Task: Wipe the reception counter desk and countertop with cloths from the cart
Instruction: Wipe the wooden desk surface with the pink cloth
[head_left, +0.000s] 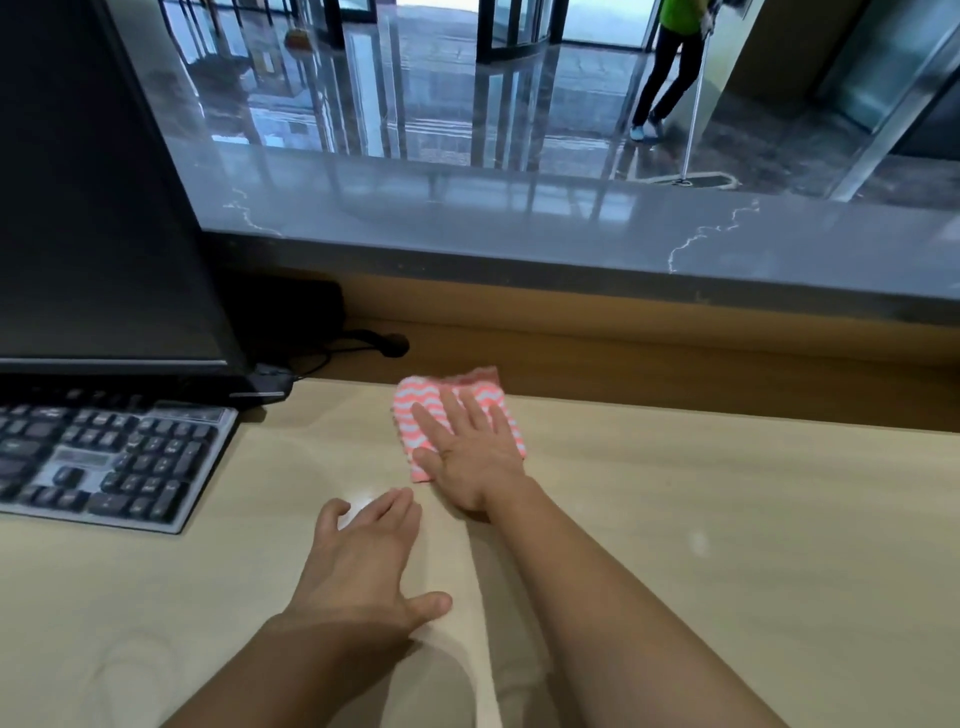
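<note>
Right hand (470, 447) flat, fingers spread, pressing pink striped cloth (415, 402) on desk (727, 519); left hand (363, 561) relaxed, spread, near.

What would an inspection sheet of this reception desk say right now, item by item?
Surface: light wooden desk, with a glare patch near the left hand.
Job's things: pink-and-white striped cloth lying flat on the desk; glossy grey countertop raised behind it.
Clutter: keyboard and dark monitor on the left.
Grips: right hand pressed flat on the cloth, fingers straight; left hand relaxed, holding nothing.
Cables: black cable on the ledge behind the monitor.
Surroundings: shiny lobby floor; a person with a mop.
</note>
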